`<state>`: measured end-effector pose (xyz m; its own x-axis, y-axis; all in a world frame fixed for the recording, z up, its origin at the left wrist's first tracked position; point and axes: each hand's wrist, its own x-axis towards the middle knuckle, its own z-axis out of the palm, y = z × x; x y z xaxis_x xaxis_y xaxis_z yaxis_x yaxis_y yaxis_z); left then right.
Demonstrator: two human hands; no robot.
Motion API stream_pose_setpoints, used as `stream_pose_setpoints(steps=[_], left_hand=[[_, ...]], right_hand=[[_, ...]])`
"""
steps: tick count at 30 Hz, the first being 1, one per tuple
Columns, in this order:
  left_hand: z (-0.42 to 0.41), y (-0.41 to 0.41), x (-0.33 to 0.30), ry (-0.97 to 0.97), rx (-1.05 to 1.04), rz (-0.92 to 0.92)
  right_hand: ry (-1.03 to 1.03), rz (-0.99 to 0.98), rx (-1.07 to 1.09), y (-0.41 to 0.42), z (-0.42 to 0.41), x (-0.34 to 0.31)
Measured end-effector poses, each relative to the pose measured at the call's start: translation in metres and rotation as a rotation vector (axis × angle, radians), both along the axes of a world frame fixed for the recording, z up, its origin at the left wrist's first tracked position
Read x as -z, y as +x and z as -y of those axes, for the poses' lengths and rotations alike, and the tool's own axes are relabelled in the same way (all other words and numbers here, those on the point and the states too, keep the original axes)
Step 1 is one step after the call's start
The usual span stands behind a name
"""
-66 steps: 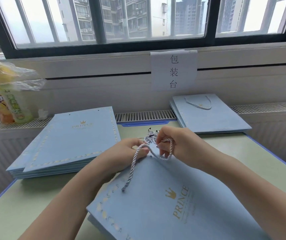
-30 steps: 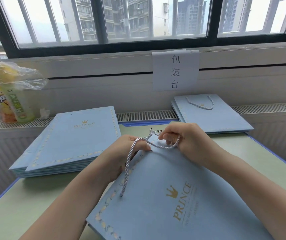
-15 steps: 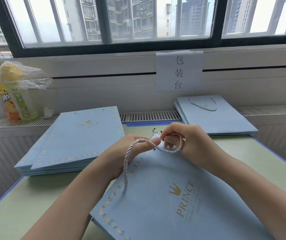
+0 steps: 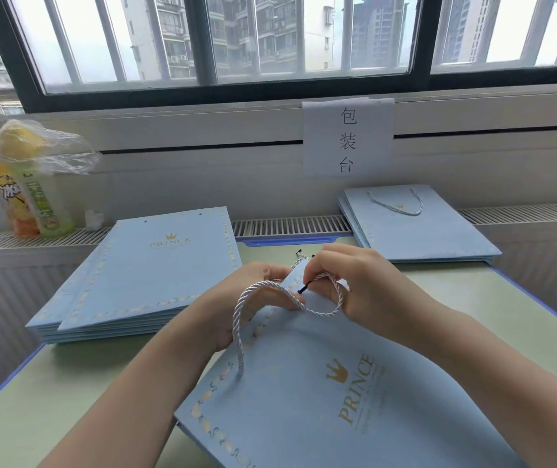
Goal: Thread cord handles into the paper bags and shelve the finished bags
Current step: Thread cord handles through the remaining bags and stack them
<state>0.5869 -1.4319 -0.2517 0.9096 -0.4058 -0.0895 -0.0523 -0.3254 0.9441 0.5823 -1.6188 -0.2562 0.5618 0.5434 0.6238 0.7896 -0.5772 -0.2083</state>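
- A flat light-blue paper bag (image 4: 338, 417) with a gold crown and "PRINCE" lettering is lying nearest, slanting across the pale green tabletop (image 4: 51, 400).
- A white twisted cord handle (image 4: 246, 305) is looping over the bag's upper edge, one end trailing down onto the bag's face.
- The left hand (image 4: 246, 298) is gripping the bag's top edge, fingers curling round it, with the cord arching over them.
- The right hand (image 4: 354, 288) is pinching the cord near its black tip (image 4: 304, 288), just above the bag's upper edge.
- A stack of blue bags without cords (image 4: 142, 282) is sitting further back on the left.
- A smaller stack of blue bags with a cord on top (image 4: 415, 228) is resting at the right rear.
- Two drink bottles under a clear plastic wrapper (image 4: 30, 184) are standing on the sill at far left.
- A white paper sign with black characters (image 4: 348, 136) is hanging below the window.
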Motion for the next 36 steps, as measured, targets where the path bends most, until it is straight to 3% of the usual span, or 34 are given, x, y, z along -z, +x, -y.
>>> stream_pose_setpoints(steps=[4,8,12,23,29,31,36], left_hand=[[0.002,0.000,-0.001,0.076,-0.046,0.025],[-0.002,0.007,0.001,-0.068,-0.154,0.029],[0.001,0.006,-0.010,-0.004,0.002,0.028],[0.004,-0.001,-0.013,-0.054,0.024,-0.044],[0.001,-0.002,-0.009,-0.212,-0.132,0.093],[0.000,-0.009,-0.009,-0.194,-0.110,-0.014],[0.004,-0.018,-0.011,-0.075,-0.013,0.017]], right_hand=[[-0.097,0.066,0.010,-0.003,-0.005,0.000],[0.023,0.010,-0.002,0.000,-0.002,-0.001],[0.139,-0.046,-0.021,-0.001,0.000,-0.003],[0.174,-0.117,0.008,-0.004,-0.005,-0.001],[0.790,-0.657,-0.136,-0.007,0.000,-0.019],[0.987,-0.759,-0.169,-0.006,0.003,-0.022],[1.551,-0.895,-0.258,0.001,0.008,-0.029]])
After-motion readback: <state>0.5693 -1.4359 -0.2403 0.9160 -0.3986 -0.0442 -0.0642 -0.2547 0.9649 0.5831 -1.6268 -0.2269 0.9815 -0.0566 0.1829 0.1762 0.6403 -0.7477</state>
